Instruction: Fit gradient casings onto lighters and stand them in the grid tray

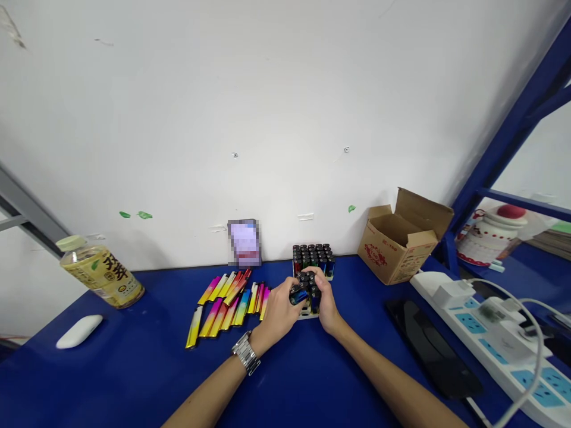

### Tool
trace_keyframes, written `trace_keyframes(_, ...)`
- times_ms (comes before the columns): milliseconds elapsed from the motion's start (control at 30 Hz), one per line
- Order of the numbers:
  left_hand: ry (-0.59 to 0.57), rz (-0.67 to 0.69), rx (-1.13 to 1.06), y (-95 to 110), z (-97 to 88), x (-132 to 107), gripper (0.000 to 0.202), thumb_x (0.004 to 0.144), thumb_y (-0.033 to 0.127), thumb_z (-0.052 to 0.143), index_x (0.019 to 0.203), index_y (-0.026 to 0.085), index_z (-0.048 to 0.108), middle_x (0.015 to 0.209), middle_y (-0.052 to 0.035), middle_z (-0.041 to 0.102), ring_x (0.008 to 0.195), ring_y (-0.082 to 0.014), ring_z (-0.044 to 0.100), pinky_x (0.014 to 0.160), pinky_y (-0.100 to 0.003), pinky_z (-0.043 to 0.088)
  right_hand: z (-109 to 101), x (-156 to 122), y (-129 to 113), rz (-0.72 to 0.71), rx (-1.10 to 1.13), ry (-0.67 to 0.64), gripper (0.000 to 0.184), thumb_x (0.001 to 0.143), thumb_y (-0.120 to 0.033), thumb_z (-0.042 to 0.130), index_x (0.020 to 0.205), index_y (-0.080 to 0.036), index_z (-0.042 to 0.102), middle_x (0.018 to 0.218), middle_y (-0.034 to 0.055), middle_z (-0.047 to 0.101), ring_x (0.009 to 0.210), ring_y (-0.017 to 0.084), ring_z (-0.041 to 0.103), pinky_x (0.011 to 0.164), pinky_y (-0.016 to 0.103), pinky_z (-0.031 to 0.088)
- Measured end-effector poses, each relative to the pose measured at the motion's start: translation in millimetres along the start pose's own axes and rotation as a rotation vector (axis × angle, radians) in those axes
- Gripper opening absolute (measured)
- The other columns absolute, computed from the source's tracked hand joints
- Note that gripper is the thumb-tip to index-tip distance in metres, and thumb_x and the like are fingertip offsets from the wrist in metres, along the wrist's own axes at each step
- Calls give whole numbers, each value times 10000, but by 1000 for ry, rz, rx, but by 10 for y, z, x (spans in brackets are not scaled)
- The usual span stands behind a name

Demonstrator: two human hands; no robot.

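Observation:
My left hand (281, 306), with a metal watch at the wrist, is closed round a shiny dark-blue lighter (300, 296) that tilts at the near left of a pale holed tray (308, 312). My right hand (328, 300) curves round the right side of a cluster of black-ended lighters (314, 295) standing in that tray, its fingers pressed against them. Behind, a second block of upright black-ended lighters (313, 254) stands near the wall. To the left of my hands lie several metallic yellow, pink and blue lighters (223, 312). The fingers partly hide the tray.
An open cardboard box (383, 252) stands at the back right. A black phone (432, 351) and a white power strip (486, 351) with plugs and cables lie right. At left are a drink bottle (102, 273) and a white oval case (79, 331). A blurred screen (245, 242) leans on the wall.

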State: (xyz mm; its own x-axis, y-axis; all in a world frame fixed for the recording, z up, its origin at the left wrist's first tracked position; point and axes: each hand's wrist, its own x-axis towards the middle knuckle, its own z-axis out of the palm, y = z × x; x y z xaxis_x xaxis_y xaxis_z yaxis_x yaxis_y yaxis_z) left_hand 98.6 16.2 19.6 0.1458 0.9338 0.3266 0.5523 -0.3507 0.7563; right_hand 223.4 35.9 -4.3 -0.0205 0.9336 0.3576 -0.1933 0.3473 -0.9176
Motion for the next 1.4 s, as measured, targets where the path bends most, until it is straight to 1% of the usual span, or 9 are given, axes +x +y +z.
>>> trace_keyframes(133, 140, -1, -18, 62, -119, 45, 154, 830, 340, 506, 891, 201, 528, 730, 3, 625, 659, -147, 580, 618, -245, 429, -8, 0, 30, -12, 7, -11, 289, 878, -416, 370, 940, -213, 566, 866, 15, 578, 825, 197, 544, 764, 302, 421)
trace_keyframes(233, 206, -60, 42, 116, -213, 85, 163, 829, 362, 485, 838, 202, 516, 642, 27, 579, 577, -132, 535, 568, -234, 395, -10, -2, 40, -21, -1, -4, 289, 882, -408, 367, 946, -217, 576, 884, 14, 581, 840, 198, 540, 768, 300, 416)
trace_keyframes(600, 83, -132, 185, 64, -133, 128, 80, 682, 231, 543, 759, 213, 527, 578, 48, 565, 537, -130, 535, 550, -225, 376, -4, -9, -4, -13, -40, -8, 290, 879, -409, 354, 934, -219, 566, 867, 9, 561, 838, 196, 528, 769, 290, 409)
trace_keyframes(800, -74, -40, 90, -4, -157, 207, 364, 688, 235, 616, 1051, 216, 602, 848, -1, 716, 765, -169, 655, 686, -248, 467, -10, -1, 13, -23, -33, 4, 277, 875, -392, 371, 925, -213, 576, 872, 13, 572, 853, 200, 529, 770, 291, 404)
trace_keyframes(967, -79, 6, 9, 9, -171, 235, 172, 760, 312, 599, 839, 170, 655, 772, -31, 713, 713, -178, 648, 659, -257, 477, -18, 4, 31, -30, -29, -13, 268, 880, -377, 370, 943, -215, 574, 896, 16, 581, 892, 206, 537, 801, 295, 401)
trace_keyframes(1100, 3, 27, -84, 49, -228, 203, 234, 775, 358, 589, 874, 157, 656, 821, -43, 712, 764, -185, 639, 703, -271, 482, -18, -4, 37, -10, -12, -27, 270, 878, -392, 381, 951, -217, 573, 896, 16, 584, 884, 206, 537, 806, 301, 397)
trace_keyframes(1233, 97, -128, -28, 18, -426, 219, 294, 772, 440, 554, 689, 159, 584, 652, -5, 623, 642, -153, 566, 585, -245, 426, -11, -5, 51, 26, 15, -30, 274, 867, -406, 402, 962, -212, 570, 859, 24, 611, 862, 211, 550, 809, 320, 396)
trace_keyframes(1333, -39, -379, 190, -39, -653, 254, 290, 750, 393, 525, 557, 192, 446, 496, 47, 460, 486, -108, 444, 472, -223, 315, -1, -3, 56, 36, 21, -24, 270, 861, -398, 405, 961, -210, 572, 860, 34, 629, 858, 214, 562, 808, 330, 398)
trace_keyframes(1400, -146, -457, 297, -80, -779, 262, 296, 682, 341, 574, 504, 207, 380, 440, 64, 378, 432, -99, 389, 441, -230, 250, 5, -2, 53, 21, 6, -20, 265, 862, -390, 405, 951, -211, 578, 850, 34, 628, 849, 212, 566, 800, 329, 402)
